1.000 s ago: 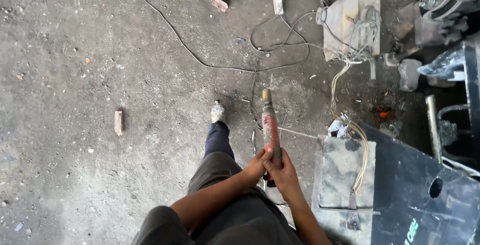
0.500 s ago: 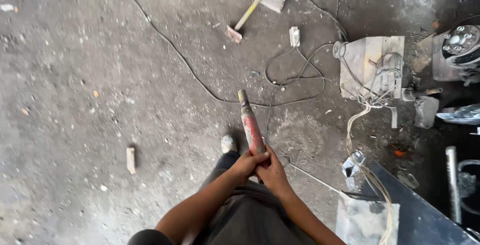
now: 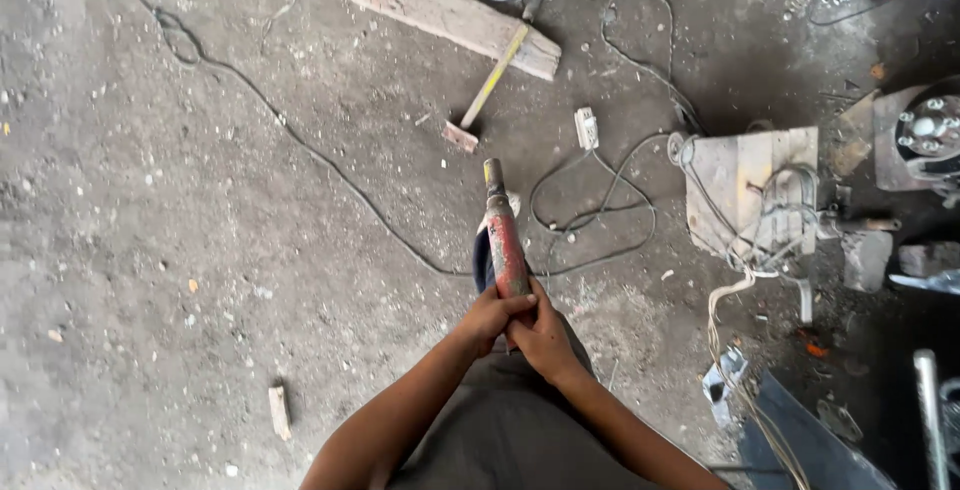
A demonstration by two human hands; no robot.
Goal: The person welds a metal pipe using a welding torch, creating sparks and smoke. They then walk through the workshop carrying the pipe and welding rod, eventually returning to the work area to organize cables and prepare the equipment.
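A worn red cylinder (image 3: 505, 240) with a grey metal rod at its far end points away from me, held in front of my body. My left hand (image 3: 487, 317) and my right hand (image 3: 541, 335) are both wrapped around its near end, side by side and touching. Beyond the rod tip a hammer (image 3: 488, 90) with a yellow handle lies on the concrete floor, its handle leaning on a wooden plank (image 3: 440, 12). My foot shows just under the cylinder.
A black cable (image 3: 300, 145) snakes across the floor from the upper left. A white plug socket (image 3: 586, 128) with looped wires lies right of the hammer. A metal box (image 3: 750, 195) wrapped in wires and machine parts crowd the right side. A small wood block (image 3: 279, 411) lies lower left.
My view has shifted forward across the floor: the hammer, plank and metal box now sit lower and nearer. Both hands kept their hold on the red cylinder throughout.
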